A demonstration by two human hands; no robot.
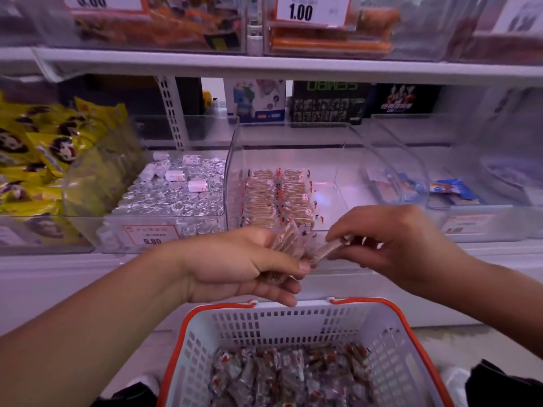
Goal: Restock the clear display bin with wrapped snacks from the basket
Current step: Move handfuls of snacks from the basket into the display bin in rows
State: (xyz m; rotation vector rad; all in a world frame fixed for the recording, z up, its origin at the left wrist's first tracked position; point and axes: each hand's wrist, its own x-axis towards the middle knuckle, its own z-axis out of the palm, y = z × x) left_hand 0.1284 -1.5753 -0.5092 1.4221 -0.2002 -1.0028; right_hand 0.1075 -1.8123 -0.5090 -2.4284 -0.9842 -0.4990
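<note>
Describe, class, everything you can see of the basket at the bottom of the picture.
The basket is pale plastic with slotted, perforated walls, an orange-red rim and an orange-red handle folded down along the far edge. It sits upright and low in front of the person, below both hands, which are not touching it. Many small wrapped snacks cover its bottom in a loose heap. Its near edge is cut off by the frame.

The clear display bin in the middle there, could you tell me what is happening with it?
A person is restocking it. The left hand grips a bunch of clear-wrapped brown snacks, and the right hand pinches one wrapped snack from it. The clear plastic bin holds two neat rows on its left side. The white-and-orange basket below holds more.
</note>
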